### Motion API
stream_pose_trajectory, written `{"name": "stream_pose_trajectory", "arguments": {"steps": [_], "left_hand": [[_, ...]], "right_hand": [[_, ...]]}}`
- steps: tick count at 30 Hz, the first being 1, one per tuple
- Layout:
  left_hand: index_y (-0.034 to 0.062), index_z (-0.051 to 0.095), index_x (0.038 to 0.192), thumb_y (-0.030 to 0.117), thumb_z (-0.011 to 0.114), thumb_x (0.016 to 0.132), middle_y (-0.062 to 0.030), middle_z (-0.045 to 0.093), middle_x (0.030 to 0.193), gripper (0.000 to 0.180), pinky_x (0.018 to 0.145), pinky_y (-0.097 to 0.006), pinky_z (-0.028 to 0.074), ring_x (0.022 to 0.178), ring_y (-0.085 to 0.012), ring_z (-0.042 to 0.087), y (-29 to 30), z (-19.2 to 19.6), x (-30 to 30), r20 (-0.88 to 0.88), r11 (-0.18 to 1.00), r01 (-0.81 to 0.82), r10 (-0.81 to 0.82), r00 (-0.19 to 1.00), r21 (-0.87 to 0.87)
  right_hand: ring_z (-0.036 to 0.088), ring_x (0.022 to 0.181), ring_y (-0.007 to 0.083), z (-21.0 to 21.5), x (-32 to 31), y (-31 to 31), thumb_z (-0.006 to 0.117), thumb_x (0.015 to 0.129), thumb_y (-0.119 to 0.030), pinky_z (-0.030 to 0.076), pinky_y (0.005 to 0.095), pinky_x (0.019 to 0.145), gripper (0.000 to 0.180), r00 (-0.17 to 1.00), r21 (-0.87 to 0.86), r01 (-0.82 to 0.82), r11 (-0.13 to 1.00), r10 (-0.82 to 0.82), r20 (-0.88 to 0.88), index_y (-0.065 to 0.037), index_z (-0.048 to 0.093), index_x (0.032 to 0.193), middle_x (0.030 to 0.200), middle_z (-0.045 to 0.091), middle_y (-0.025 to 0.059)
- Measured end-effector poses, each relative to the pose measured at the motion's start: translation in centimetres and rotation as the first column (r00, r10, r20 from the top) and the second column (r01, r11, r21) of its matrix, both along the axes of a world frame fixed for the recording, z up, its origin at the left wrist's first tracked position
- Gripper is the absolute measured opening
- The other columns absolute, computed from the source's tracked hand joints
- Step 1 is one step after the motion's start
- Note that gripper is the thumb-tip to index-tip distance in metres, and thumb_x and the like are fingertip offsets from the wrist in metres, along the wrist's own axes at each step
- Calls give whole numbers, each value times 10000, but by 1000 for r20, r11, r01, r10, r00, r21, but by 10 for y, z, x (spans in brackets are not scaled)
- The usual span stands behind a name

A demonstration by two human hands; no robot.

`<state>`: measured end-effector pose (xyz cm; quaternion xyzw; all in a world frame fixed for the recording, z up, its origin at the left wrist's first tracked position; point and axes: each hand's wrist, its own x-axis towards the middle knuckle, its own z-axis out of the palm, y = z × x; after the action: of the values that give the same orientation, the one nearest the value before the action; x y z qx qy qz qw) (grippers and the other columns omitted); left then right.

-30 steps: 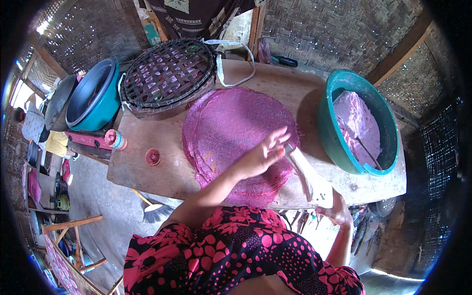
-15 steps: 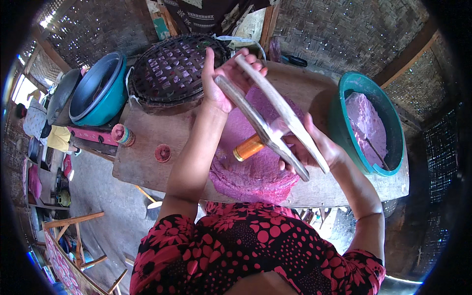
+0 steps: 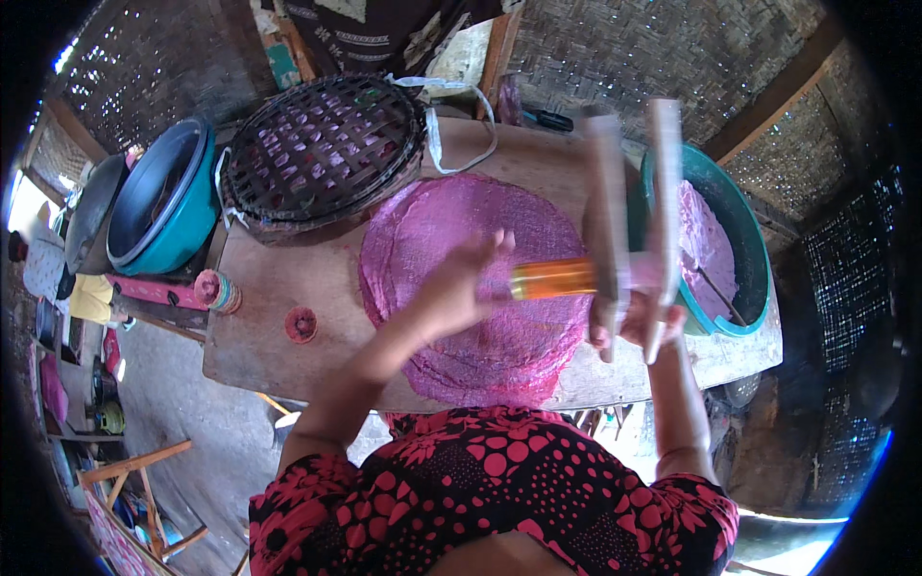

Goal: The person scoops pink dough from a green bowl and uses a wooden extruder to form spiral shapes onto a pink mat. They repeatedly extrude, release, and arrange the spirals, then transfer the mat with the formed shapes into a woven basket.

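In my right hand (image 3: pixel 634 322) is a wooden press (image 3: pixel 607 221) with two long bars and an orange-gold cylinder (image 3: pixel 555 277) between them. My fingers wrap the near ends of the bars, which stand almost upright and are smeared by motion. Pale pink stuff shows between the bars. My left hand (image 3: pixel 456 293) is beside the cylinder's left end, thumb raised. Its fingers are blurred, so I cannot tell whether they touch the cylinder. Below both hands lies a round pink cloth-like pile (image 3: pixel 480 355) on the wooden table (image 3: pixel 259 326).
Right of the pile, a green basin (image 3: pixel 759 278) holds pink dough (image 3: pixel 706 235) and a stick. A dark woven tray (image 3: pixel 331 154) is at the back left. A teal basin (image 3: pixel 187 221), a small stack of round moulds (image 3: pixel 216 291) and a single mould (image 3: pixel 301 324) are left.
The press has swung from a slant to nearly upright and moved right. My left hand, open behind the bars before, has come down to the cylinder's left end.
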<state>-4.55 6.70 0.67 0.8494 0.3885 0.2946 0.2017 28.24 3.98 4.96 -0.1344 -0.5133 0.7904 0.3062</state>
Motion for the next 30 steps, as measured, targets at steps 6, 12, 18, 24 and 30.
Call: {"name": "stream_pose_trajectory", "arguments": {"steps": [6,12,18,24,30], "left_hand": [[91,500,1419,409,672,891,-155,338,1574,640,1155,-547,290,1428,-385,350,-64,-78,18,-444,997,76,-65,894,6],[107,628,1284,235,641,932,-155,559,1393,374,1098,-465,394,1311,-372,503,-44,-52,17,-373,928,186,-306,876,-324],[50,692,1069,46,652,832,-101,732,964,241,802,-340,534,888,-198,697,-25,29,32,76,669,408,-467,881,-622],[17,628,1009,56,668,877,-64,703,885,143,781,-319,522,841,-155,665,-26,72,44,191,826,291,-225,956,-483],[-67,546,1283,146,646,971,-116,685,1103,391,955,-294,475,1047,-168,637,12,64,19,467,932,-189,321,824,-308]], "right_hand": [[583,892,281,-5,58,-55,687,577,-876,481,431,753,1120,892,82,373,924,-332,-307,-10,478,1256,982,573,176],[548,816,277,-3,93,-117,718,590,-846,437,432,738,1259,674,-49,676,736,-643,-362,-16,309,1443,926,541,159],[528,735,256,-3,106,-124,749,612,-805,422,411,678,1271,613,-12,720,694,-645,-456,-16,245,1473,890,526,149],[514,725,245,1,109,-126,763,646,-762,409,391,674,1257,612,15,722,691,-629,-479,-6,221,1491,885,519,134],[498,711,234,0,104,-118,739,686,-756,395,381,683,1235,583,-14,718,696,-612,-534,-14,194,1508,896,514,139]]}}
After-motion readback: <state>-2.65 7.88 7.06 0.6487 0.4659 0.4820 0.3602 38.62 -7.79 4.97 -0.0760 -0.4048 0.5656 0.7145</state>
